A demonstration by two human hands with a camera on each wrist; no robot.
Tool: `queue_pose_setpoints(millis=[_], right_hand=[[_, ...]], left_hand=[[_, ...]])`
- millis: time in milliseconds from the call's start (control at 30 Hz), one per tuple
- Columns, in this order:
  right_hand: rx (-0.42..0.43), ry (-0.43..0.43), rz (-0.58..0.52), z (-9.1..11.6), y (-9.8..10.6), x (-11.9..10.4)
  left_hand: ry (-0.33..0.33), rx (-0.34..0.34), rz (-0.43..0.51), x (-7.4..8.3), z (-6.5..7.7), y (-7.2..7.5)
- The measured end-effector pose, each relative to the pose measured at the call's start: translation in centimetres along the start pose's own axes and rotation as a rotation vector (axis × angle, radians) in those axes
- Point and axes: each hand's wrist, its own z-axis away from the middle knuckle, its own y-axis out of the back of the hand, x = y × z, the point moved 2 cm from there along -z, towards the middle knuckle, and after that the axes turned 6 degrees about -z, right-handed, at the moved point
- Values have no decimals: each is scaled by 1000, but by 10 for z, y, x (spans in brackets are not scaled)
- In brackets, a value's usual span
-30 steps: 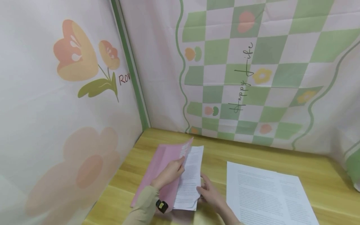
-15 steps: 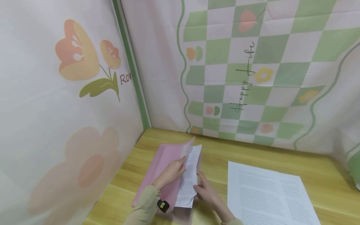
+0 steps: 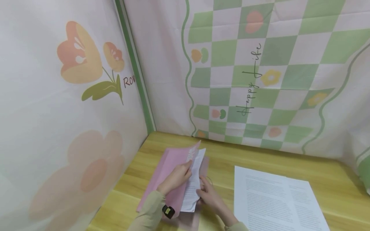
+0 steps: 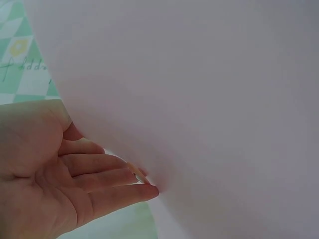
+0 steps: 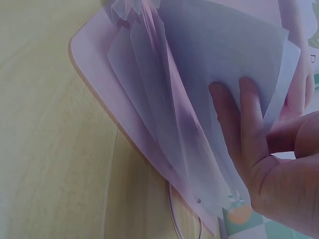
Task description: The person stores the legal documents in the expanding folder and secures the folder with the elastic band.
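- I judge that the step in hand is tucking the papers (image 3: 190, 195) into the pink folder (image 3: 166, 170), because they lie inside its spread mouth, not yet fully covered.
- With my left hand (image 3: 176, 177) I grip the upper cover of the folder near its free edge, and this cover is lifted and slanted over the papers.
- With my right hand (image 3: 210, 197) I pinch the papers at their right edge: in the right wrist view two fingers lie flat against one face, and the thumb goes to the other side.
- So the papers are between the thumb and fingers of my right hand; the fingers of my left hand are just beside them, at the cover.
- Below the papers, thin pockets (image 5: 149, 99) fan apart; I cannot tell for sure which one receives them.
- In my opinion, the next move calls for holding the cover high and sliding the papers deeper, with the lower corner kept from bending.
- Other sheets (image 3: 268, 200) lie apart on the surface (image 3: 219, 157), to the right.
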Motion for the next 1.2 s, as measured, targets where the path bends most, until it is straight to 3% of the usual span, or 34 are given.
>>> queue_pose_setpoints(millis=[800,1200], right_hand=[[-15,4,8,-2,4,3],[14,0,4,-3,6,5]], left_hand=[[24,-11,45,0,-1,-2],[32,-15,8,7,-1,-3]])
